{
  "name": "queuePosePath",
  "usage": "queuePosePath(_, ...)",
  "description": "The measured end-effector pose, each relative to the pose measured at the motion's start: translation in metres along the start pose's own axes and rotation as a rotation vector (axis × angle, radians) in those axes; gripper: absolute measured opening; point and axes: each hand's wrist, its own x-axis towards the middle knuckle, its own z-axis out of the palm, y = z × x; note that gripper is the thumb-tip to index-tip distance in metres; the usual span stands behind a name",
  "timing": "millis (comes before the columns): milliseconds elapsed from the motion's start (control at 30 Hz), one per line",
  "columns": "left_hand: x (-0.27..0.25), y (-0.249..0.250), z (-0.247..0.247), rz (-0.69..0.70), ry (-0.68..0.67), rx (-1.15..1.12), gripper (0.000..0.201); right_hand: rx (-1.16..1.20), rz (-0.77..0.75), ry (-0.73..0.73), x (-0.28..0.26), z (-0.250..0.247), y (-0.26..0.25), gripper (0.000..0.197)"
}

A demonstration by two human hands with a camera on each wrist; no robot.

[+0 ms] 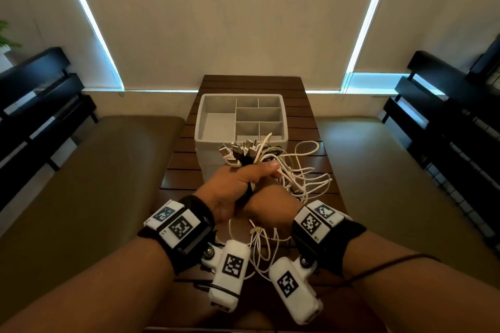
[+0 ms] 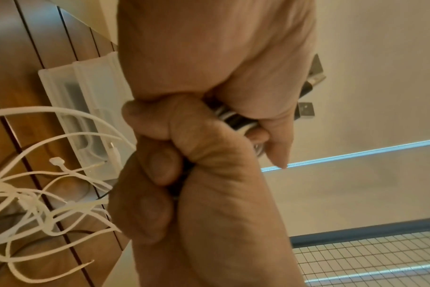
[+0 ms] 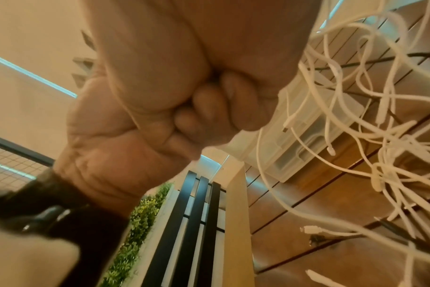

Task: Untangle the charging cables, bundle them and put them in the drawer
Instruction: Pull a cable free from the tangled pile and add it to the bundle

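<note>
White and black cables (image 1: pixel 273 170) bunched upright, tails tangled before drawer (image 1: pixel 211 151).

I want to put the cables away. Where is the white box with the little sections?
In the head view the white plastic divided box sits mid-table on the dark wooden slatted table, just beyond the left hand gripping the bunch of charging cables.

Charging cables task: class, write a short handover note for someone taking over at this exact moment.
Left hand: grips the black and white charging cables just below their USB plugs.
Right hand: fist closed on the same bunch, lower down.
Loose ends trail over the slatted wooden table.
Grey divided organiser tray behind holds no cables.
Done: plug ends gathered.
Left: untangle tails, bundle, put away.
</note>
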Motion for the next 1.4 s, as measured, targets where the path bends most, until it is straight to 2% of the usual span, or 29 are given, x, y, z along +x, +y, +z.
queuePosePath(100, -0.001, -0.002, -0.004, 0.018, 0.047, -0.036, 0.031, 0.064, -0.003, -0.049, -0.001, -0.006, -0.002, 0.024)
queuePosePath(233, -0.002, 0.001, -0.011, 0.019, 0.019, -0.060, 0.034, -0.069, 0.004, -0.183, -0.008, -0.019, -0.013, 0.052)
queuePosePath(300, -0.004, 0.005, -0.016, 0.007, 0.003, -0.060, 0.030, -0.221, 0.001, -0.180, -0.015, -0.031, -0.020, 0.047)
queuePosePath(367, -0.006, 0.007, -0.024, -0.003, -0.029, -0.080, 0.021, -0.344, -0.079, -0.024, -0.019, -0.045, -0.024, 0.031)
queuePosePath(433, -0.009, 0.009, -0.030, -0.019, -0.060, -0.069, 0.012, -0.343, -0.190, 0.275, -0.022, -0.056, -0.027, 0.031)
queuePosePath(467, -0.012, 0.009, -0.030, -0.003, -0.074, -0.047, 0.015, -0.344, -0.249, 0.381, -0.022, -0.059, -0.026, 0.041)
queuePosePath(500, -0.013, 0.008, -0.030, 0.014, -0.089, -0.013, 0.018, -0.360, -0.294, 0.417, -0.020, -0.060, -0.026, 0.058)
queuePosePath(567, -0.013, 0.007, -0.029, 0.056, -0.139, 0.061, 0.014, -0.427, -0.300, 0.329, -0.015, -0.062, -0.026, 0.097)
queuePosePath(600, -0.015, 0.007, -0.029, 0.072, -0.172, 0.079, 0.013, -0.465, -0.277, 0.262, -0.013, -0.064, -0.026, 0.109)
queuePosePath(667, -0.019, 0.008, -0.028, 0.069, -0.237, 0.068, 0.013, -0.517, -0.219, 0.133, -0.009, -0.067, -0.027, 0.117)
queuePosePath(733, -0.021, 0.009, -0.027, 0.081, -0.269, 0.071, 0.027, -0.486, -0.174, 0.046, -0.006, -0.068, -0.026, 0.112)
queuePosePath(800, -0.024, 0.013, -0.026, 0.106, -0.284, 0.099, 0.025, -0.463, -0.189, 0.031, -0.004, -0.066, -0.025, 0.108)
queuePosePath(833, -0.025, 0.014, -0.026, 0.112, -0.286, 0.117, 0.023, -0.432, -0.214, 0.032, -0.003, -0.065, -0.024, 0.100)
queuePosePath(933, -0.028, 0.016, -0.029, 0.133, -0.277, 0.137, 0.024, -0.247, -0.278, 0.073, 0.001, -0.062, -0.018, 0.042)
queuePosePath(1000, -0.027, 0.016, -0.033, 0.122, -0.277, 0.113, 0.027, -0.188, -0.283, 0.094, 0.002, -0.060, -0.013, 0.023)
queuePosePath(1100, -0.026, 0.016, -0.038, 0.065, -0.260, 0.091, 0.036, -0.162, -0.297, 0.076, 0.003, -0.059, -0.008, 0.023)
queuePosePath(1233, -0.021, 0.014, -0.043, 0.035, -0.256, 0.062, 0.031, -0.141, -0.289, 0.001, -0.001, -0.064, -0.004, 0.018)
queuePosePath(1400, -0.021, 0.012, -0.039, 0.021, -0.239, 0.129, 0.015, -0.415, -0.406, 0.112, -0.002, -0.065, -0.004, 0.030)
